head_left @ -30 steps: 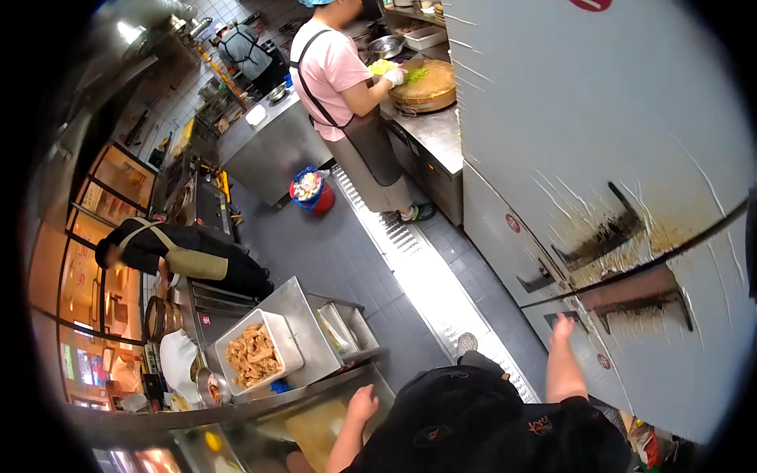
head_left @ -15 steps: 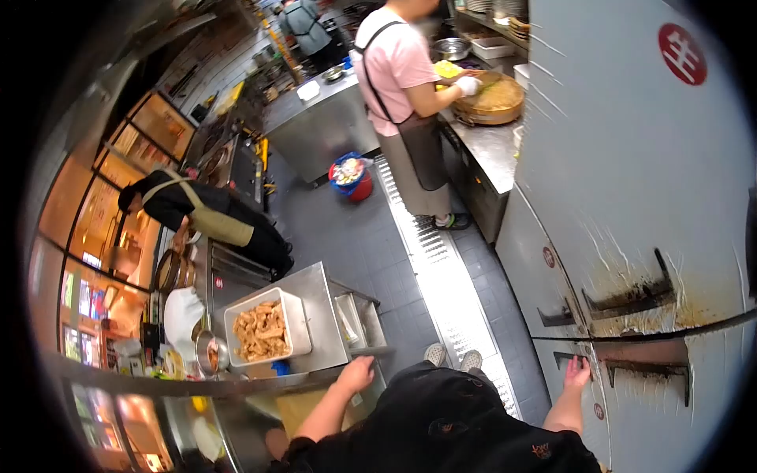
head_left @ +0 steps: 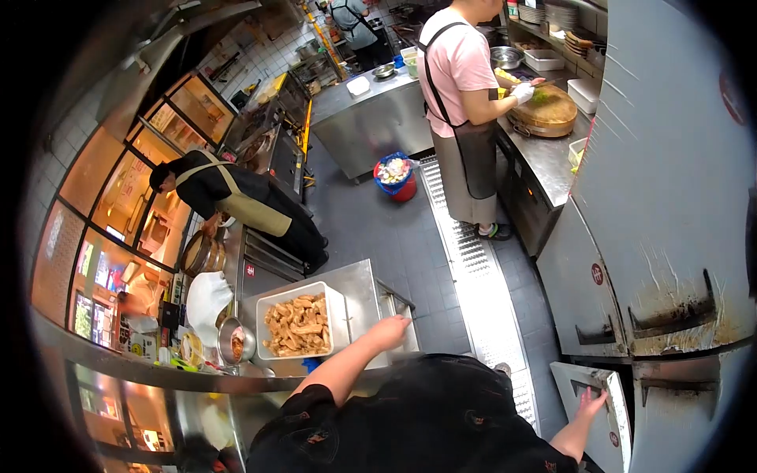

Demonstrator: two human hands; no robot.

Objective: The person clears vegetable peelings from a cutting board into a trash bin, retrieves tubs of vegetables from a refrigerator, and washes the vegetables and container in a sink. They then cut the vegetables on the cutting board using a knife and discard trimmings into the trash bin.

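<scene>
My right hand [head_left: 590,404] is at a low refrigerator door [head_left: 611,422], which stands ajar. Its fingers are spread against the door near the dark handle recess, not wrapped around anything I can see. My left hand [head_left: 388,333] is loosely closed, with nothing visible in it, over the end of a steel table [head_left: 359,292]. To the left of that hand, a white rectangular tub [head_left: 341,315] holds many browned pieces of food [head_left: 298,325]. A steel bowl [head_left: 246,340] with reddish contents sits beyond the tub.
A person in a pink shirt [head_left: 465,59] works at a round chopping block [head_left: 548,110]. Another person [head_left: 229,189] bends over the left counter. A red bin [head_left: 406,189] with a blue liner stands on the floor beside a metal drain grate [head_left: 473,292]. A person [head_left: 355,31] stands farther back.
The low refrigerator door has swung open, with my right hand moving along at it. My left hand has moved forward and right over the table end. The view has shifted.
</scene>
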